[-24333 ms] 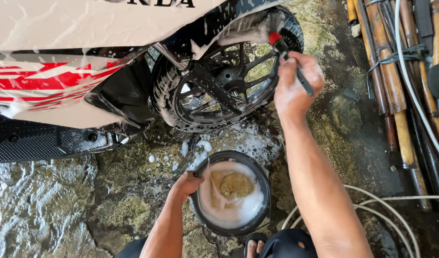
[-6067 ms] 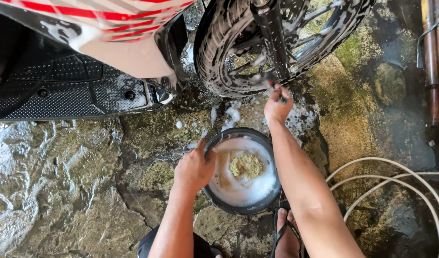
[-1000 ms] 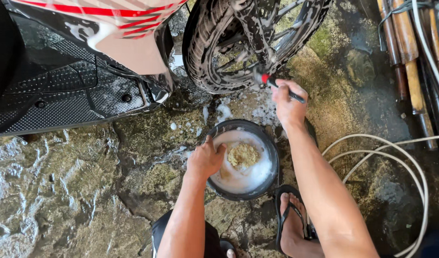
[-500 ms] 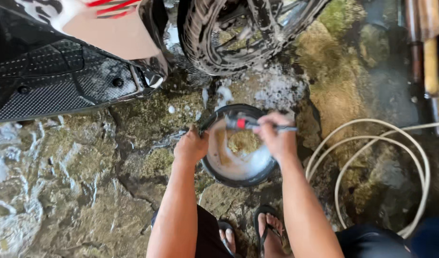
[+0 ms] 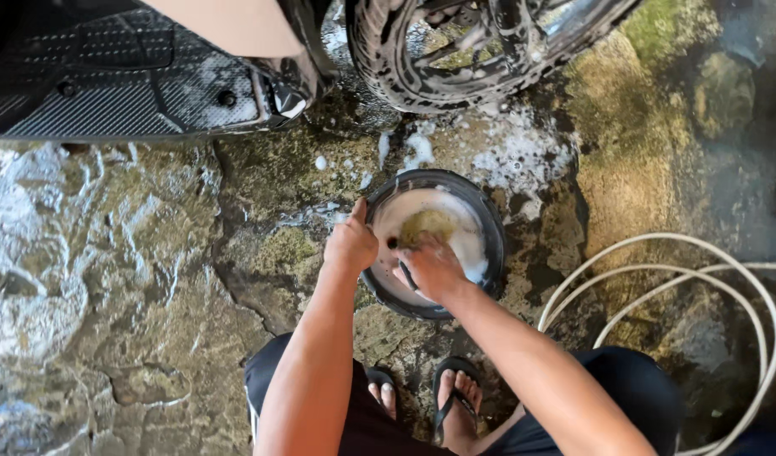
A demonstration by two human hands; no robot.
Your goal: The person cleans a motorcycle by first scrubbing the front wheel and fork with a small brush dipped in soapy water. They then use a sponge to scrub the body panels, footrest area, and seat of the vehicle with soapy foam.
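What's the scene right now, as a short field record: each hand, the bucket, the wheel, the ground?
left hand: grips the rim of the bucket
right hand: inside the bucket, closed on a brush handle
bucket: black, holds white suds and a yellowish sponge
wheel: soapy tyre, beyond the bucket
ground: wet stone, foam patches
hose: white, coiled at right

Bucket (image 5: pixel 492 253): black plastic, smooth, wet, holding white foam. Tyre (image 5: pixel 396 63): matt black rubber, treaded, soap-streaked. Footboard (image 5: pixel 109 93): black plastic with a raised textured pattern. Floor (image 5: pixel 135 270): rough uneven stone, wet and glossy, with mossy patches. Hose (image 5: pixel 742 279): smooth pale plastic.
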